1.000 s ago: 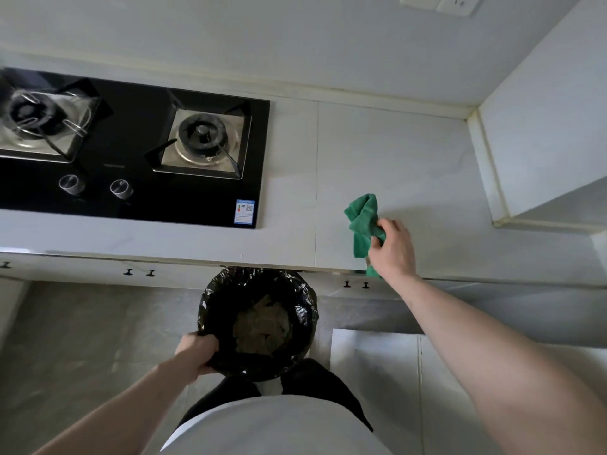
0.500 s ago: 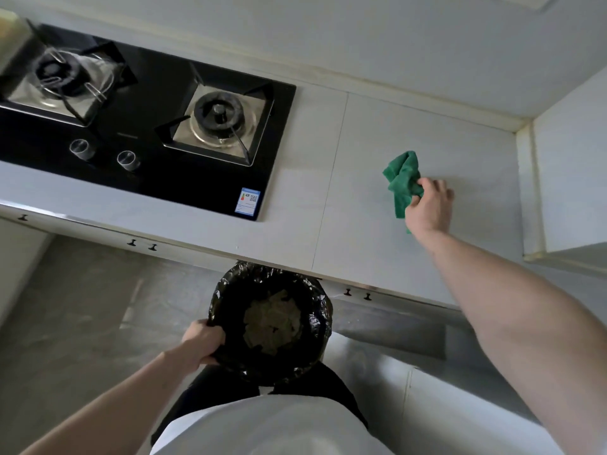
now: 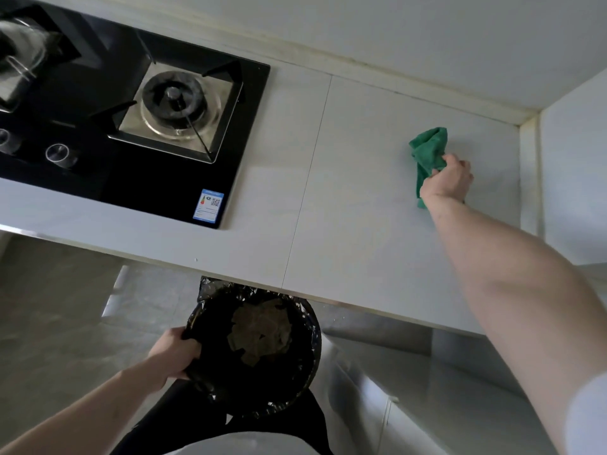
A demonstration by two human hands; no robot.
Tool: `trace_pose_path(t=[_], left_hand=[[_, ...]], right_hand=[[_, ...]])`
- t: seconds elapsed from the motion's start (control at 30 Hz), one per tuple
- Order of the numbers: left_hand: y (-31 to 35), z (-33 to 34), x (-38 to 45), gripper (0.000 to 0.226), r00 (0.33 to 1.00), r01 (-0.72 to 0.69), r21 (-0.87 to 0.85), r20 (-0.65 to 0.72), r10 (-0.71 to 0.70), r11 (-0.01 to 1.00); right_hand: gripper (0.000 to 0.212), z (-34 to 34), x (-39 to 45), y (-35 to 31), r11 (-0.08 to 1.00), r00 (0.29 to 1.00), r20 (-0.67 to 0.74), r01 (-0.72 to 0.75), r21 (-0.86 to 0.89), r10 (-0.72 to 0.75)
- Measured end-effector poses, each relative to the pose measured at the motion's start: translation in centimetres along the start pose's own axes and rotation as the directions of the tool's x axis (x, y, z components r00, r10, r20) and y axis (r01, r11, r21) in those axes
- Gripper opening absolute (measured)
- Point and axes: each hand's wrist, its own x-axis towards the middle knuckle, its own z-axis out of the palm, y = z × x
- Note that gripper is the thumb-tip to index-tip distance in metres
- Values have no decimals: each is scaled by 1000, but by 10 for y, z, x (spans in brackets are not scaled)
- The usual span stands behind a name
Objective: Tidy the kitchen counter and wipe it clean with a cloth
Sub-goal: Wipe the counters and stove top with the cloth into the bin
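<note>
Lower centre, my left hand still grips the rim of the black-lined bin, just under the surface edge. Further up at right, my right hand, fingers bunched around the green cloth, has slid it toward the back corner since earlier.

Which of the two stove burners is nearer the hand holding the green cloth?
The right burner, fully in view beside the bare counter; the other burner is cut off at the left edge.

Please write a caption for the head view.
Right hand wipes counter with green cloth; left hand holds lined bin.
</note>
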Motion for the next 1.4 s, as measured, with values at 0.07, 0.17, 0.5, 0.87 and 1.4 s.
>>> trace_pose_path(t=[0.07, 0.17, 0.5, 0.87, 1.4], left_hand=[[2, 0, 4, 20, 1000, 0, 22, 6, -1, 1000], [6, 0, 8, 20, 1000, 3, 27, 4, -4, 1000], [17, -4, -13, 23, 997, -5, 35, 73, 3, 999], [21, -15, -26, 25, 994, -12, 30, 106, 9, 999], [14, -8, 13, 26, 997, 57, 64, 54, -61, 996]], right_hand=[[36, 11, 5, -3, 999, 998, 52, 22, -26, -20], [34, 17, 3, -8, 996, 996, 83, 26, -87, -18], [36, 29, -128, -26, 878, 870, 131, 479, -2, -475], [37, 13, -147, -66, 810, 836, 9, 529, 254, -549], [44, 47, 73, -119, 951, 951, 33, 308, -34, -307]])
